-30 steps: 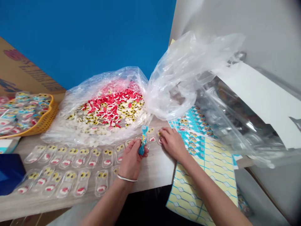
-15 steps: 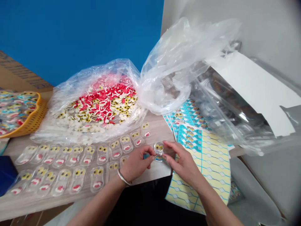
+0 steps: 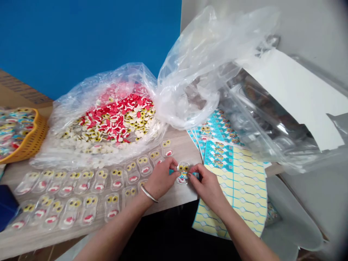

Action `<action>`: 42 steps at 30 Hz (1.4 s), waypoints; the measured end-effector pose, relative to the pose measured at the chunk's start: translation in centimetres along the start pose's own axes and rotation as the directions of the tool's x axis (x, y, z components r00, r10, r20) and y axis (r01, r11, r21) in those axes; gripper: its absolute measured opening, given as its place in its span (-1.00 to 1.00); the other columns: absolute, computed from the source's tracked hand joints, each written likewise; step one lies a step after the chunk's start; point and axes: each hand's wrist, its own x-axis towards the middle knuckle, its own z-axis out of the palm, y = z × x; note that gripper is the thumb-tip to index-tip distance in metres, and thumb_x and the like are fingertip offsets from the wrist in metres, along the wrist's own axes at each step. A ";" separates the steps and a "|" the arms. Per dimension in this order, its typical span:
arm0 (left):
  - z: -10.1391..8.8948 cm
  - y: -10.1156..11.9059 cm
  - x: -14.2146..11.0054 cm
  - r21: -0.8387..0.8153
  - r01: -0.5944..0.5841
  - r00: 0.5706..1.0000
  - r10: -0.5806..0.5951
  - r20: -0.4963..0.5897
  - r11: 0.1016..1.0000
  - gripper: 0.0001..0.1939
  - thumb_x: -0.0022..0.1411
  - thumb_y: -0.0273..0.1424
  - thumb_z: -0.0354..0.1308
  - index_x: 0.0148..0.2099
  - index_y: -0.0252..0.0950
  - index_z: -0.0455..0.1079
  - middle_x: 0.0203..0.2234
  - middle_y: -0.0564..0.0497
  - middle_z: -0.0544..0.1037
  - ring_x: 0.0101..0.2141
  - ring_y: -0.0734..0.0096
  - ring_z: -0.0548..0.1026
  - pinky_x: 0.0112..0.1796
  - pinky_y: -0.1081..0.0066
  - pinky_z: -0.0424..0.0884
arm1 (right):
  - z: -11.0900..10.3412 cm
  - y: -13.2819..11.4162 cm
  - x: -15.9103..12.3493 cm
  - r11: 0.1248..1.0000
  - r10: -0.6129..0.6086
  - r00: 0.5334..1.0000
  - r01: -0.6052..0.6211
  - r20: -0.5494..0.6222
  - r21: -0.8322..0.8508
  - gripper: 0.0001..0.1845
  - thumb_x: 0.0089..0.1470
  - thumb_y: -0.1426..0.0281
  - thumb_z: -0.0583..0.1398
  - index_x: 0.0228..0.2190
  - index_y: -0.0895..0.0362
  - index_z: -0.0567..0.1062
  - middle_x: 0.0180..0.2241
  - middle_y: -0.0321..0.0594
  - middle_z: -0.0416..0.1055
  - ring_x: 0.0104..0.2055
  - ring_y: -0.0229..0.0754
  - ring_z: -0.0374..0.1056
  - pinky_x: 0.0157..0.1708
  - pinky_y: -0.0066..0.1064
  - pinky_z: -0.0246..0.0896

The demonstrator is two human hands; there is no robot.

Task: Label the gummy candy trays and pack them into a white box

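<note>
Both hands meet over the wooden table edge. My left hand [image 3: 161,178] and my right hand [image 3: 206,183] pinch a clear plastic blister [image 3: 183,173] with yellow candy eyes inside. A narrow blue printed strip [image 3: 195,175] crosses behind it and sticks out on both sides, its middle hidden by the blister. Rows of similar filled blisters [image 3: 81,185] lie to the left of my left hand. A sheet of printed blue-and-yellow labels [image 3: 233,181] lies just right of my right hand.
A clear plastic bag [image 3: 108,119] holds a heap of red, white and yellow candy pieces. A yellow basket [image 3: 29,139] of blisters stands at far left. A large crumpled clear bag [image 3: 190,72] and white card [image 3: 296,90] rise at right. A dark blue object [image 3: 7,206] sits at left.
My hands have come together, and the blister now lies over the blue strip, which the left hand held upright earlier. The view has shifted slightly, moving the scene left.
</note>
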 end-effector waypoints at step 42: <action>3.0 -3.2 -14.8 -0.852 0.370 0.770 -0.636 0.057 0.371 -0.63 -0.12 -0.20 0.48 -0.38 -0.38 0.50 -0.54 0.01 0.58 -0.49 0.44 0.50 -0.36 0.38 0.50 | 3.5 -1.4 -5.7 0.962 0.065 0.920 -0.160 0.386 0.220 -0.66 -0.01 0.33 0.28 -0.15 0.10 0.48 -0.38 -0.28 0.50 -0.54 -0.28 0.30 -0.55 -0.46 0.14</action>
